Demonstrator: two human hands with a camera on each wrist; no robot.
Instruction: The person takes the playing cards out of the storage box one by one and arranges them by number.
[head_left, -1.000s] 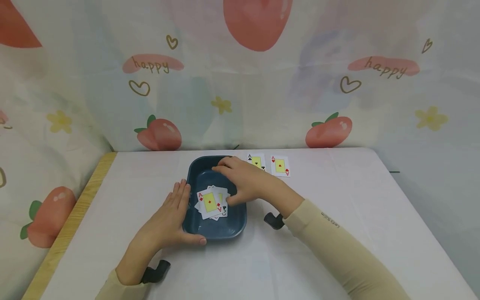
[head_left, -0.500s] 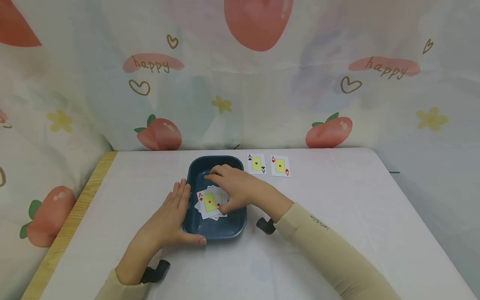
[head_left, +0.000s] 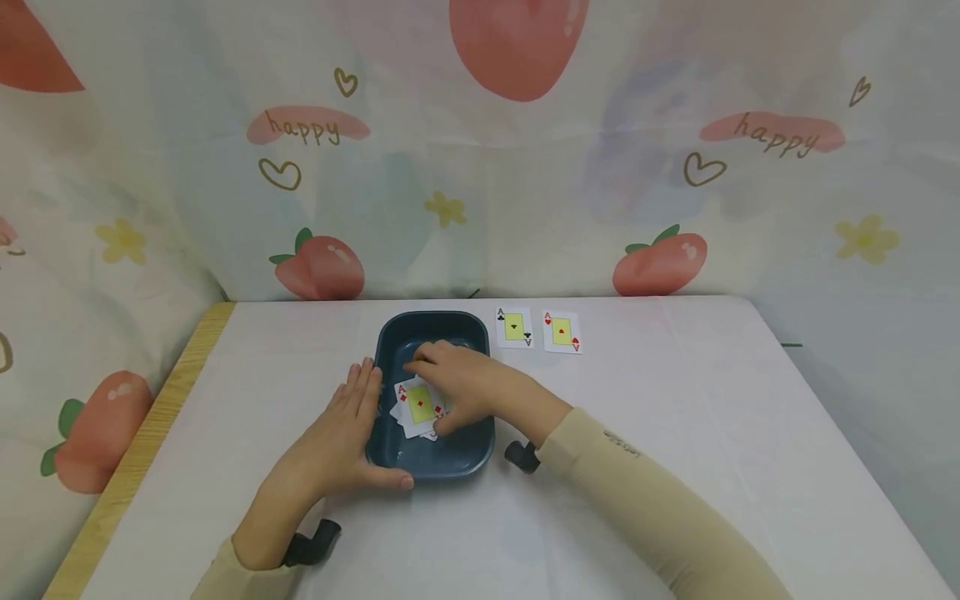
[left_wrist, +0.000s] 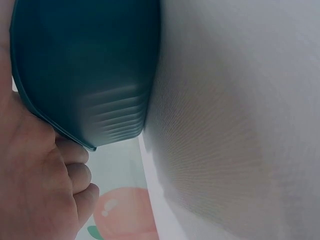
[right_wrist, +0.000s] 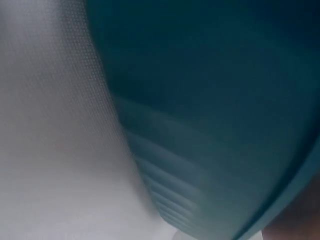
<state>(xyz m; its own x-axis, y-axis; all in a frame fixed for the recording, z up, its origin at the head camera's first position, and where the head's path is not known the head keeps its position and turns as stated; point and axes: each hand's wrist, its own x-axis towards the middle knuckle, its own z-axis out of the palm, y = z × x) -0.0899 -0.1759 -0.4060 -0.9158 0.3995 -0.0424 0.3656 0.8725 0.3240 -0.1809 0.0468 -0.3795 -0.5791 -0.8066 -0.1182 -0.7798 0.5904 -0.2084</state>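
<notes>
Fingers of the right hand arch, thumb spread away, over the ace of diamonds in the blue tray, near the far edge of the table; contact is unclear. The left hand lies straight-fingered against its left side. Pinching too deep might drag up the overlapping cards beneath.

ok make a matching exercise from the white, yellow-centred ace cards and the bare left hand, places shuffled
1. white, yellow-centred ace of diamonds
2. white, yellow-centred ace of clubs
3. white, yellow-centred ace of hearts
4. bare left hand

A. on the white table, rightmost card
B. against the left rim of the dark blue rectangular tray
C. on the table, between the tray and another card
D. inside the tray

Pairs: 1-D, 2-C, 3-A, 4-B
</notes>
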